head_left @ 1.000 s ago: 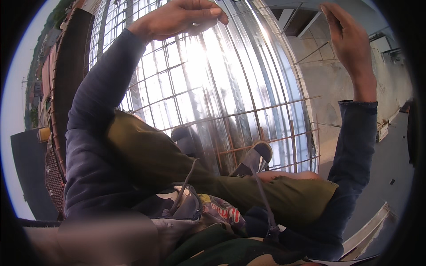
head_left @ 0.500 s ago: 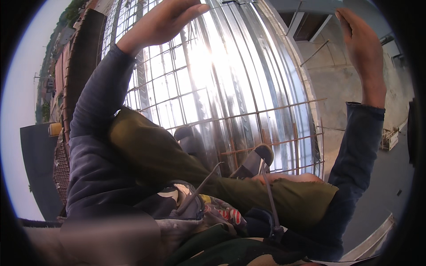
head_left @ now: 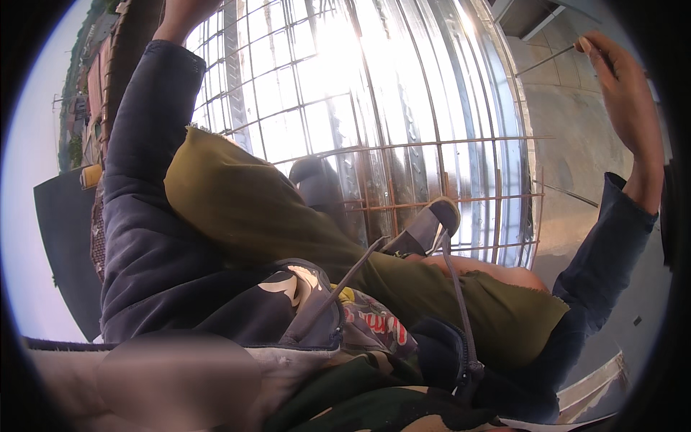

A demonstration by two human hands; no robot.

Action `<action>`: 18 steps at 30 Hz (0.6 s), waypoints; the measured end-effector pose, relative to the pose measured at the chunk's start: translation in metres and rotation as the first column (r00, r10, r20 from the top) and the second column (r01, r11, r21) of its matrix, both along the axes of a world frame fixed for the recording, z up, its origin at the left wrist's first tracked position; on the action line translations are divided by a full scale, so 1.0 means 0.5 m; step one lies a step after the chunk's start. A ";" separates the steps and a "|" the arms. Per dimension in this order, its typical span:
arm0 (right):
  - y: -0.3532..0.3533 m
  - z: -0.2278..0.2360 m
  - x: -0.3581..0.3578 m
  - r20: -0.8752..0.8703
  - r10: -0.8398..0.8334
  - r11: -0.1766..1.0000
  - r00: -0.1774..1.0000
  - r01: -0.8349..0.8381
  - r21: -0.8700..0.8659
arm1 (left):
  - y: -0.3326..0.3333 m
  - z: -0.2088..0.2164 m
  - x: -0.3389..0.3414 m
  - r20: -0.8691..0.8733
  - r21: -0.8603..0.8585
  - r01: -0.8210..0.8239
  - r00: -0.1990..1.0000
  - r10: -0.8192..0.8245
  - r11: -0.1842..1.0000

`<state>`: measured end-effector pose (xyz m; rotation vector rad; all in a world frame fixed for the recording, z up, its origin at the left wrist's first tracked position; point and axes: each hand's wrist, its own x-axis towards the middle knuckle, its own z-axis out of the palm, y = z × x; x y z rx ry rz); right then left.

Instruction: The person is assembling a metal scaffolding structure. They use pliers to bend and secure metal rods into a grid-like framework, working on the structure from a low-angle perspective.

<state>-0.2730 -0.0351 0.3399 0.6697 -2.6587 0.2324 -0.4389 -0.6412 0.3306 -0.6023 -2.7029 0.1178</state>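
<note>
My right hand [head_left: 625, 97] is raised at the far right, thumb and fingers drawn together at the end of a thin steel rod [head_left: 547, 60]. That rod juts out past the edge of the shiny ribbed metal decking [head_left: 403, 93]. Of my left hand [head_left: 186, 16], only the wrist and lower part show at the upper left; its fingers are cut off by the picture's edge. Below it lies a grid of steel reinforcing bars [head_left: 288, 65] over the decking. Glare washes out much of the metal.
I am crouched on the decking, one shoe [head_left: 432, 223] beside crossing rusty bars [head_left: 374, 207]. Bar ends stick out past the decking's right edge. Beyond that edge are a lower concrete surface [head_left: 576, 137] and a pale board [head_left: 594, 389]. Tiled roofs lie to the left.
The view has shifted. My left hand has moved up, its fingers leaving the picture. My right hand, earlier apart from the rod, is now at its end.
</note>
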 end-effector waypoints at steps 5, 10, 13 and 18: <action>-0.070 0.088 0.063 0.587 0.411 0.897 0.698 -0.197 -0.395 | -0.207 -0.033 0.015 -0.133 -0.163 -0.120 0.986 0.098 0.979; 0.042 -0.044 -0.063 0.060 -0.217 0.929 0.974 0.225 -0.293 | -0.303 -0.129 0.040 -0.348 0.158 -0.043 0.932 0.097 0.986; -0.123 -0.046 0.021 0.694 -0.076 0.990 0.716 0.138 -0.034 | -0.327 -0.105 0.067 -0.268 0.162 -0.042 0.960 0.085 0.986; -0.078 0.052 -0.013 0.588 0.647 0.685 0.485 -0.031 -0.728 | -0.390 -0.163 0.065 -0.309 0.029 -0.182 0.933 0.182 0.983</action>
